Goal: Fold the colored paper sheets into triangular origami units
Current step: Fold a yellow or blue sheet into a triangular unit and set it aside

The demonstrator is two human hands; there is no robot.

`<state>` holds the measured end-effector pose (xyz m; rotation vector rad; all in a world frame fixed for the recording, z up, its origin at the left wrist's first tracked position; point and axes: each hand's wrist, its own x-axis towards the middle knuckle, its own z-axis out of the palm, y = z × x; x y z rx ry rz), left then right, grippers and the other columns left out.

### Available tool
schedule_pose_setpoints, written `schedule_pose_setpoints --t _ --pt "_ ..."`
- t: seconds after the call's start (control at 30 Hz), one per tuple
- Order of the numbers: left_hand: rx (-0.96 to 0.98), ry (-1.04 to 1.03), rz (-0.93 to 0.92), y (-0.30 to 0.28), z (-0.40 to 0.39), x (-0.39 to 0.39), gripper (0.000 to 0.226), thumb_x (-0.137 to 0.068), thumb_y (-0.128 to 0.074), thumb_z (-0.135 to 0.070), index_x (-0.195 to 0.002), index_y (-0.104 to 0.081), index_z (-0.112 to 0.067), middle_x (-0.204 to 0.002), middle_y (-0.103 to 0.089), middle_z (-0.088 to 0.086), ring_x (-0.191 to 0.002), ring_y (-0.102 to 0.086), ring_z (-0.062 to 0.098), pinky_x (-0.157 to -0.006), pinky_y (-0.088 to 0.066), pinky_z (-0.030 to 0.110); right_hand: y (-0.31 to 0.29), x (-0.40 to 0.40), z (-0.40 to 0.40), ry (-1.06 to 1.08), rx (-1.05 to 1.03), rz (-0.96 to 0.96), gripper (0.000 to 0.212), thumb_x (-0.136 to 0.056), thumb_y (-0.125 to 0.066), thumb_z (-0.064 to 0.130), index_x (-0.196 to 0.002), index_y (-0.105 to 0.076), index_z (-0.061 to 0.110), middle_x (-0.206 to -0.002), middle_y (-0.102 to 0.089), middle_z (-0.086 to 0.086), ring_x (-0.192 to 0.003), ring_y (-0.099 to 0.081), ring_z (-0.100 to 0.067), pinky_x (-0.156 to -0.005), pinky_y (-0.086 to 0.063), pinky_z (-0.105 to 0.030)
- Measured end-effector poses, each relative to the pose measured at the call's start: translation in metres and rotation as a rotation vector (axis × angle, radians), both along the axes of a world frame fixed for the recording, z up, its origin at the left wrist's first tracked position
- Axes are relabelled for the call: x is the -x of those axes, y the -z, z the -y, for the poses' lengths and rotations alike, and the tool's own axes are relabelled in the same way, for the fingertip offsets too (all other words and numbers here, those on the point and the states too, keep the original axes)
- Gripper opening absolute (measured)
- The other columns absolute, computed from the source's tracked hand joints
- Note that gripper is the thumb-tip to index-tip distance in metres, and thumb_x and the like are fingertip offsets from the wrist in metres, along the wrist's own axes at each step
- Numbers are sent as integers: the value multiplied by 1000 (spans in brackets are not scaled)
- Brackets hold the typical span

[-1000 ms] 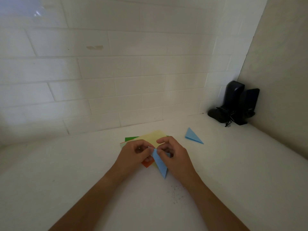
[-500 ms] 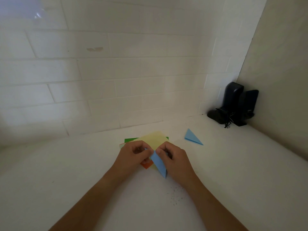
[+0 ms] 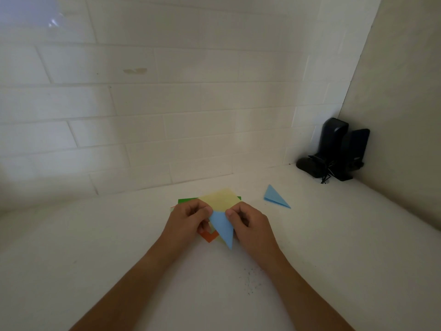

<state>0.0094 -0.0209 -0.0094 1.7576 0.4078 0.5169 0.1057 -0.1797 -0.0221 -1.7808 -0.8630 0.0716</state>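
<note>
A light blue folded paper triangle points down toward me between my hands. My left hand pinches its upper left corner, and my right hand pinches its upper right corner. Both hands hover over a small stack of coloured sheets: a pale yellow sheet on top, a green sheet peeking out at the back left, and an orange sheet showing at the front. A second blue folded triangle lies flat on the counter to the right.
The white counter meets a white tiled wall behind and a plain wall on the right. Two black speakers with cables stand in the back right corner. Small dark specks lie near my right forearm.
The blue triangle has turned to show a wider face, and its top edge now spans between both thumbs. My hands stayed over the paper stack.
</note>
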Motion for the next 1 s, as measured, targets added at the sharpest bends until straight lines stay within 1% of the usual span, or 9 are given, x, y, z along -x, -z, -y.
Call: schedule_pose_setpoints --t 0.07,0.17,0.33,0.5,0.6,0.7,0.8,0.9,1.0 --pt "-18 -21 8 1 -1 0 21 -99 -62 -7 -81 -72 -5 -64 -63 6 -59 -64 21 -59 -52 30 -1 1 0 14 3 -19 35 -102 -60 23 -70 -47 19 -60 -43 9 -54 -36 -6 -53 -32 -17" --pt "-34 -18 36 0 2 2 18 -99 -56 -2 -94 -70 -10 -67 -64 4 -63 -66 21 -62 -58 39 -2 2 1 18 22 -45 35 -103 -58 21 -71 -46 16 -59 -43 8 -54 -37 -6 -52 -34 -15" --pt "-5 64 88 -4 2 5 39 -91 -41 14 -103 -69 -12 -80 -66 10 -74 -64 22 -70 -55 36 -2 0 0 39 45 -61 34 -104 -55 22 -71 -48 14 -61 -46 5 -54 -38 -6 -52 -35 -17" --pt "-79 92 123 -9 8 7 21 -97 -53 5 -92 -67 -10 -81 -65 0 -75 -60 13 -70 -47 24 -2 1 0 -46 83 1 34 -102 -57 21 -69 -50 22 -61 -48 7 -56 -40 -5 -55 -32 -17" --pt "-70 88 135 -11 7 7 10 -91 -56 -13 -86 -59 -5 -90 -64 9 -75 -55 14 -70 -44 29 -3 1 1 -122 48 -33 16 -89 -55 25 -73 -57 24 -64 -57 7 -61 -46 -5 -57 -35 -20" --pt "-26 50 102 -8 5 5 16 -91 -57 -18 -85 -53 -4 -83 -58 6 -70 -50 18 -66 -43 33 -3 1 2 -73 15 -126 19 -94 -50 15 -85 -66 17 -66 -61 2 -61 -51 -8 -59 -40 -21" --pt "-28 -27 51 -3 1 1 16 -100 -60 -9 -87 -58 -1 -70 -59 -5 -64 -54 14 -64 -45 31 -5 0 1 -3 -72 -257 30 -104 -42 7 -89 -67 14 -67 -63 -1 -60 -57 -13 -59 -44 -24" --pt "-53 -88 26 1 -2 0 15 -99 -61 -8 -87 -62 1 -64 -61 -8 -63 -59 12 -65 -49 31 -8 1 3 -5 -155 -325 35 -107 -37 9 -89 -66 4 -70 -62 -7 -59 -56 -15 -55 -43 -22" --pt "-70 -96 7 1 -1 0 17 -98 -62 -7 -81 -62 -8 -62 -62 -8 -61 -60 11 -66 -50 32 -10 3 4 -31 -87 -274 37 -108 -44 22 -83 -66 6 -66 -59 -8 -59 -53 -12 -57 -42 -22"
